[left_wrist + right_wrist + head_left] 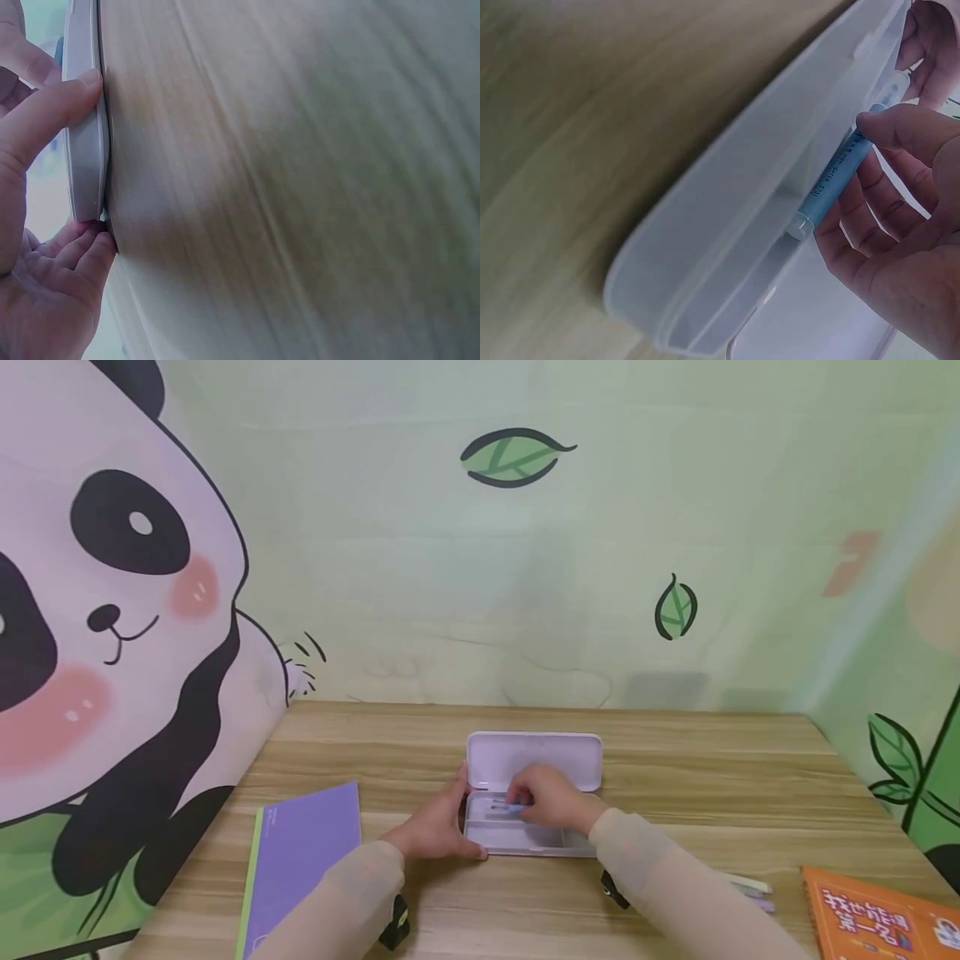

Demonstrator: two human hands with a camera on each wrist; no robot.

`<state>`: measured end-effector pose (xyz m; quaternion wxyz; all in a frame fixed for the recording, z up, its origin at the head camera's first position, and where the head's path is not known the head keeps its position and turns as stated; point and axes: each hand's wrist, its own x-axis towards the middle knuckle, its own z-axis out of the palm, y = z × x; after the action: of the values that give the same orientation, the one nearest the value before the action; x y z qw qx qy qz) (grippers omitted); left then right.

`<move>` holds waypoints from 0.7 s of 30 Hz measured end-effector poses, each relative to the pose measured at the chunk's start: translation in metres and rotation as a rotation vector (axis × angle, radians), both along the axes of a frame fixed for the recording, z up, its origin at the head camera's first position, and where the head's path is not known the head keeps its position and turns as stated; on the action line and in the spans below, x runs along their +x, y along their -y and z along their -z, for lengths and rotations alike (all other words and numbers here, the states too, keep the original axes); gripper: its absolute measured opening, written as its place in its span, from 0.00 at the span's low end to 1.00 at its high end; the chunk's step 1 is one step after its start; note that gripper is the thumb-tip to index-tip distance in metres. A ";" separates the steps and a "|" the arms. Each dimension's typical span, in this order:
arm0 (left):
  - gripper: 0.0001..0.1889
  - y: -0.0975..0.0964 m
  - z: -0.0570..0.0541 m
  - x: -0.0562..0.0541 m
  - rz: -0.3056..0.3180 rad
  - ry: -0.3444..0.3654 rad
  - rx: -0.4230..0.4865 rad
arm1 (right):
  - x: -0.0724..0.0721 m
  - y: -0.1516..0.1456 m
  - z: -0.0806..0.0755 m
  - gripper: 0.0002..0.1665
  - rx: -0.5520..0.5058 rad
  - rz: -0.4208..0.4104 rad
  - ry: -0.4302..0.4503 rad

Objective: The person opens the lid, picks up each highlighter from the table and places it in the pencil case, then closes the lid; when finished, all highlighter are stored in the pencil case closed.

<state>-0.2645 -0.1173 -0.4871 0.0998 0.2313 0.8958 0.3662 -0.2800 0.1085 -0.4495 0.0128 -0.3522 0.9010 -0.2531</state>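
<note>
A white pencil case (525, 837) stands on the table with its lid (547, 760) raised at the back. My left hand (437, 822) grips the case's left end; in the left wrist view the thumb (64, 105) presses the front edge and the fingers are at the end wall. My right hand (551, 795) is over the case's rear compartment. Between thumb and fingers it pinches a light blue highlighter (836, 176), printed "HIGHLIGHTER", which lies lengthwise at the compartment. Part of the highlighter is hidden by the right hand in the head view.
A purple notebook (307, 843) with a green spine lies to the left. Several pale pens (750, 885) lie to the right, partly behind the right sleeve. At the right front is an orange book (885, 918). A panda-printed backdrop (420, 568) stands behind the table (697, 752).
</note>
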 end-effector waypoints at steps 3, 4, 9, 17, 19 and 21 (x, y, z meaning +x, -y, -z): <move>0.71 -0.001 0.000 0.000 0.001 0.007 0.001 | 0.001 0.001 0.002 0.08 0.000 0.012 0.025; 0.71 -0.002 0.000 0.000 0.002 0.008 0.002 | 0.001 0.001 0.002 0.09 -0.002 0.016 0.029; 0.72 -0.002 0.002 0.001 0.004 0.006 0.015 | 0.003 -0.005 0.004 0.09 -0.014 0.041 0.034; 0.72 -0.001 0.005 -0.001 -0.004 0.026 0.022 | 0.009 -0.033 0.004 0.11 -0.063 0.035 0.000; 0.72 -0.001 0.005 -0.001 -0.007 0.032 0.022 | 0.011 -0.041 0.004 0.11 -0.089 0.019 0.002; 0.73 0.000 0.005 -0.002 -0.006 0.034 0.027 | 0.014 -0.051 0.004 0.11 -0.106 0.011 0.008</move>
<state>-0.2663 -0.1168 -0.4919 0.1109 0.2235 0.8896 0.3827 -0.2658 0.1591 -0.4533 -0.0036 -0.3463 0.8883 -0.3017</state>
